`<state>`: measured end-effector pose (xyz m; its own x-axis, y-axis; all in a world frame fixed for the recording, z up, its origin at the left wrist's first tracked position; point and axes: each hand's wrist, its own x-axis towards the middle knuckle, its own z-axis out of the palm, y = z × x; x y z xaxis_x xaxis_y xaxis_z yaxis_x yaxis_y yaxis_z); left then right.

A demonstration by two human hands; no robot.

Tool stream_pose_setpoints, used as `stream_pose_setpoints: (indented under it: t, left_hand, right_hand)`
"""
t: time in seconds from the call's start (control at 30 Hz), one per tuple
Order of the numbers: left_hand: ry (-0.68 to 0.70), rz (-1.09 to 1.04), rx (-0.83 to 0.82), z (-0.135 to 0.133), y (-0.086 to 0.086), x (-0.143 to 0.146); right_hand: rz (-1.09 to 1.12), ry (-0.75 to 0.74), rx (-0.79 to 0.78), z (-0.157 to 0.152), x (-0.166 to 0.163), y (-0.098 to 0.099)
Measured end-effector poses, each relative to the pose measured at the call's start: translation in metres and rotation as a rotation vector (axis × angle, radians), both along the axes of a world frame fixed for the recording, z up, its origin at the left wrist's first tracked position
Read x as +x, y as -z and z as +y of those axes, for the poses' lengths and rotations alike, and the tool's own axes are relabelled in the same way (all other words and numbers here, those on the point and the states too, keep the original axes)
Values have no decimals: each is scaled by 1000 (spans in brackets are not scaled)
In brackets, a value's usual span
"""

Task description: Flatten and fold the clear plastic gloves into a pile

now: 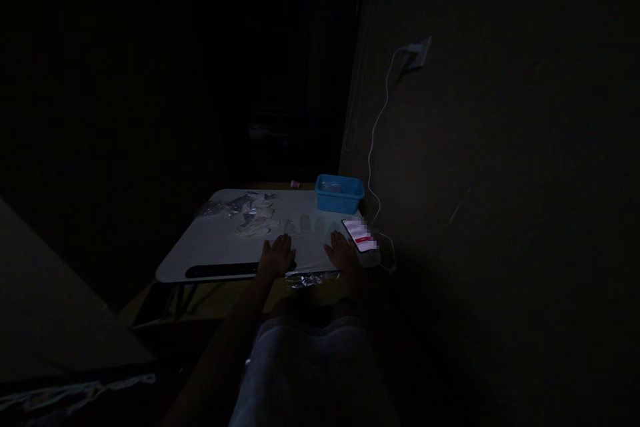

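Both hands rest on the near part of a white table (200, 240) in a very dark room. My left hand (277, 255) lies flat, fingers pointing away, beside a long black slot or bar (223, 270) at the table's front edge. My right hand (342, 250) is also flat with its fingers stretched out, just left of a lit phone (359, 235). Between and beyond them a clear plastic sheet or bag (305, 223) seems to lie on the table, and crinkled clear plastic (310, 279) hangs over the front edge. White crumpled pieces (257, 223) lie beyond my left hand.
A blue plastic basket (340, 202) with something clear inside stands at the back right. Crumpled clear plastic (233, 205) lies at the back left. A small pink-and-white item (295, 184) is behind the table. A white cable (371, 147) runs down from a wall socket (419, 53).
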<state>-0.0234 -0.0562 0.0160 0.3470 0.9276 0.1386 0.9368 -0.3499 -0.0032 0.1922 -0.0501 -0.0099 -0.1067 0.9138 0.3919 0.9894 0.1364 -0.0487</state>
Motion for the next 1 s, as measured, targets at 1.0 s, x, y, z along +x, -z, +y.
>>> stream_pose_setpoints:
  t: [1.0]
  left_hand:
    - [-9,-87,72,-4,-4,-1]
  right_hand:
    - [17,19,-13,-1,0,-3]
